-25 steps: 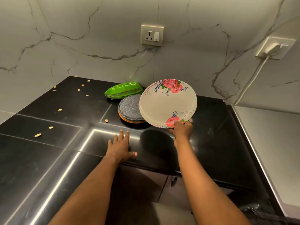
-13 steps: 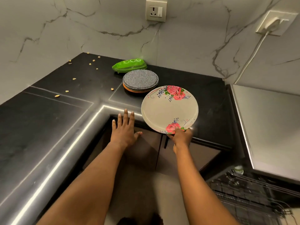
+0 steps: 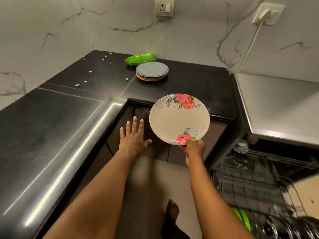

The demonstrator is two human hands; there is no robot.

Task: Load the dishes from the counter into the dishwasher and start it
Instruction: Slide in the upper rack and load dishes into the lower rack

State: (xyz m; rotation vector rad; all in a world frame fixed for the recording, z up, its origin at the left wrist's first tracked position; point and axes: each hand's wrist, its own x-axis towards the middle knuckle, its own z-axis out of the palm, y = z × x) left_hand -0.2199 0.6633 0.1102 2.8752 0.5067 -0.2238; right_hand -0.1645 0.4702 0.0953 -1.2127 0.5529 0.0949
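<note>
My right hand [image 3: 194,149] pinches the near rim of a white plate with pink roses [image 3: 177,119], held tilted in the air off the counter's front edge. My left hand [image 3: 133,138] hovers beside it, fingers spread and empty. A stack of grey and orange plates [image 3: 151,71] sits on the black counter [image 3: 198,87], with green dishes [image 3: 140,58] behind it. The open dishwasher's wire rack [image 3: 248,187] lies at the lower right, and green plates [image 3: 242,217] stand in it.
Scattered seeds [image 3: 89,71] dot the counter's back left. A steel appliance top [image 3: 279,107] stands to the right above the rack. Dark cabinet doors [image 3: 158,152] lie below the counter. My bare foot [image 3: 172,211] is on the floor. A plugged socket [image 3: 267,13] is on the wall.
My right hand has carried the rose plate off the counter toward me. My left hand has left the counter edge. The view has pulled back, showing more of the dishwasher rack.
</note>
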